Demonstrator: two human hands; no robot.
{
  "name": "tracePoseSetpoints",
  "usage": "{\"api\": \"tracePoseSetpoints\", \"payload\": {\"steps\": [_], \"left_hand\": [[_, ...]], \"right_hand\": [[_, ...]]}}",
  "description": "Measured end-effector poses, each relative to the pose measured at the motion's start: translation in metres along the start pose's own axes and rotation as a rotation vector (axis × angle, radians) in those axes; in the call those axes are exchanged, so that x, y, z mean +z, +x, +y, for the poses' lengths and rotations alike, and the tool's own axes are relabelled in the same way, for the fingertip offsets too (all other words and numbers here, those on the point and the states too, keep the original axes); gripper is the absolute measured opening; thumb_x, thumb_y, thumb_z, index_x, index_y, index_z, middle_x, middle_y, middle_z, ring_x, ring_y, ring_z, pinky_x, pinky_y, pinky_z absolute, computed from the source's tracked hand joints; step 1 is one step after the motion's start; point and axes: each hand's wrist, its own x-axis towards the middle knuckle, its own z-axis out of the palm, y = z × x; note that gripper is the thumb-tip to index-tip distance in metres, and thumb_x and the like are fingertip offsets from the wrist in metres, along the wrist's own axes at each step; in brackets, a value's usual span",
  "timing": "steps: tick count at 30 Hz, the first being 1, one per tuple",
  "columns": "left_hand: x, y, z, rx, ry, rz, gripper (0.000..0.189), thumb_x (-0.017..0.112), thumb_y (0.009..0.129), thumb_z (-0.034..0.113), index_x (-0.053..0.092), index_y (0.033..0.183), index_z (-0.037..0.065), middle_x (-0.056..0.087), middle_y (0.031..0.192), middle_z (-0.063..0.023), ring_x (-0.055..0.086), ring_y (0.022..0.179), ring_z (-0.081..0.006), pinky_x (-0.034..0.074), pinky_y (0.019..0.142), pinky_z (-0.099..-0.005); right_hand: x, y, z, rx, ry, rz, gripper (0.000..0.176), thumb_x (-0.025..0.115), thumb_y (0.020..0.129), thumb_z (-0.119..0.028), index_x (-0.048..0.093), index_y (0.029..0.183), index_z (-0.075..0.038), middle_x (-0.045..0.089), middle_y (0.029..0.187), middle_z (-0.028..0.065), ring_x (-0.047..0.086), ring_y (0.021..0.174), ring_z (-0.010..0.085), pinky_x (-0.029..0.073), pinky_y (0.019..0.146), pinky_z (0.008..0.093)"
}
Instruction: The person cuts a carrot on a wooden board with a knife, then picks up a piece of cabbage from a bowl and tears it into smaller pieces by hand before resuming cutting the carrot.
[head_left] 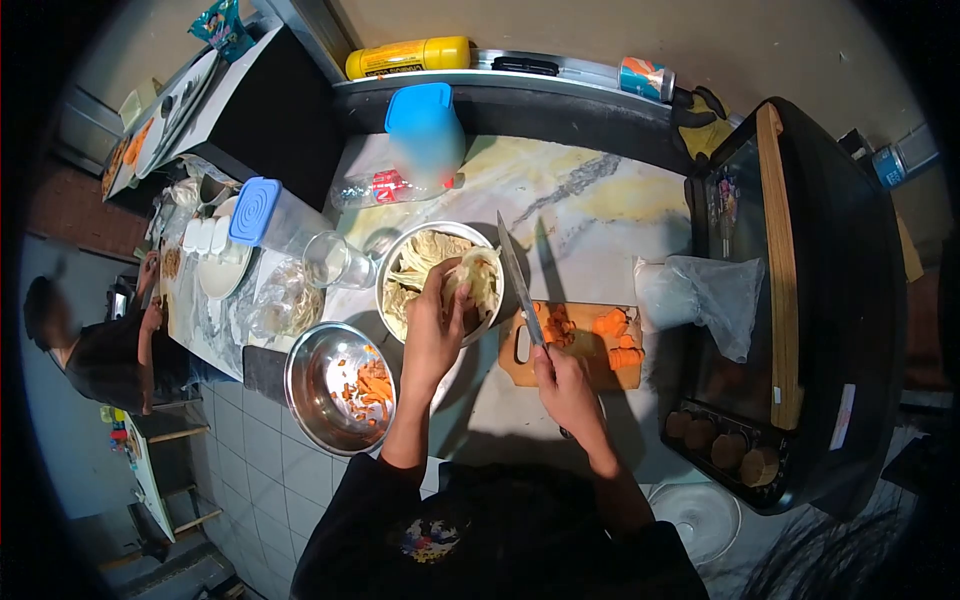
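My left hand reaches into a white bowl of pale cabbage pieces, its fingers closed on a piece of cabbage at the bowl's right side. In my right hand is a knife, held by its handle with the blade pointing up and away, between the bowl and the board. Under the knife's lower part lies a wooden cutting board with cut carrot pieces. A steel bowl with carrot bits stands at the lower left of the white bowl.
A black oven stands on the right, with a plastic bag beside it. Behind the bowls are a plastic bottle, a blue-lidded container and a clear glass. A co-worker is at the far left.
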Motion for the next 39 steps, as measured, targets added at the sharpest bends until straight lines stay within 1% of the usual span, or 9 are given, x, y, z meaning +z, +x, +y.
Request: {"api": "tracePoseSetpoints", "payload": {"steps": [3,5,15,21,23,29,33,35,39], "left_hand": [[0.003,0.001,0.0,0.049,-0.029,0.062,0.025,0.051,0.097,0.016,0.052,0.116,-0.001,0.063,0.069,-0.0205,0.063,0.059,-0.0265,0.047,0.057,-0.0354],[-0.001,0.003,0.006,-0.095,0.093,-0.011,0.022,0.049,0.098,0.018,0.051,0.108,-0.001,0.061,0.068,-0.0208,0.058,0.054,-0.028,0.044,0.055,-0.039],[0.007,0.007,0.003,-0.01,0.131,0.1,0.022,0.053,0.097,0.019,0.049,0.096,-0.003,0.061,0.072,-0.0224,0.06,0.061,-0.0367,0.046,0.059,-0.0404],[0.006,0.008,0.001,0.098,0.113,0.163,0.023,0.057,0.094,0.017,0.057,0.089,-0.005,0.065,0.073,-0.0191,0.064,0.064,-0.0263,0.047,0.059,-0.0351],[0.003,0.005,0.014,-0.102,-0.026,0.16,0.022,0.058,0.094,0.017,0.059,0.09,-0.005,0.065,0.071,-0.0154,0.063,0.062,-0.018,0.047,0.057,-0.0324],[0.001,0.003,0.012,0.017,0.237,0.231,0.022,0.059,0.094,0.017,0.058,0.087,-0.004,0.063,0.067,-0.0123,0.062,0.061,-0.0145,0.048,0.058,-0.0285],[-0.005,0.005,0.014,-0.022,0.175,0.227,0.021,0.058,0.095,0.016,0.056,0.086,-0.003,0.063,0.067,-0.0098,0.061,0.063,-0.0128,0.048,0.059,-0.0268],[-0.007,0.009,-0.002,-0.003,-0.171,0.186,0.02,0.057,0.095,0.017,0.055,0.086,-0.001,0.063,0.069,-0.0072,0.059,0.065,-0.0098,0.048,0.062,-0.0253],[-0.011,0.012,-0.013,-0.08,-0.424,0.129,0.023,0.056,0.096,0.023,0.053,0.087,0.002,0.067,0.083,-0.0107,0.062,0.074,-0.0133,0.052,0.068,-0.0278]], "right_hand": [[-0.002,-0.001,0.0,-0.007,-0.035,0.009,0.029,0.048,0.096,-0.02,0.053,0.078,0.003,0.05,0.06,0.022,0.053,0.057,0.0397,0.039,0.053,0.0436],[-0.005,-0.002,-0.001,0.033,-0.036,-0.021,0.03,0.047,0.097,-0.023,0.054,0.08,0.002,0.053,0.063,0.0226,0.055,0.063,0.0419,0.04,0.056,0.0466],[-0.007,-0.006,0.001,0.032,-0.055,0.029,0.031,0.049,0.096,-0.021,0.053,0.075,0.001,0.053,0.062,0.0213,0.053,0.06,0.0413,0.039,0.058,0.0468],[-0.007,-0.01,0.001,0.034,-0.049,0.045,0.031,0.049,0.096,-0.022,0.054,0.076,0.001,0.054,0.065,0.0216,0.052,0.063,0.0418,0.04,0.062,0.0465],[-0.008,-0.011,0.0,0.036,-0.042,0.053,0.03,0.049,0.096,-0.022,0.053,0.076,0.001,0.054,0.065,0.0215,0.052,0.063,0.0419,0.039,0.062,0.0466],[-0.009,-0.012,0.001,0.009,-0.033,0.061,0.03,0.049,0.096,-0.021,0.053,0.076,0.001,0.052,0.061,0.0214,0.052,0.06,0.0418,0.039,0.058,0.047],[-0.011,-0.014,0.001,-0.032,-0.013,0.078,0.03,0.049,0.096,-0.02,0.053,0.076,0.002,0.051,0.06,0.0215,0.052,0.057,0.0409,0.038,0.056,0.0468],[-0.012,-0.016,0.002,-0.013,-0.016,0.066,0.03,0.049,0.096,-0.021,0.053,0.076,0.002,0.052,0.06,0.0215,0.052,0.058,0.0405,0.039,0.057,0.0465],[-0.012,-0.02,0.009,0.008,-0.031,0.055,0.03,0.049,0.096,-0.02,0.054,0.076,0.002,0.052,0.06,0.0212,0.052,0.056,0.0396,0.039,0.055,0.0446]]}}
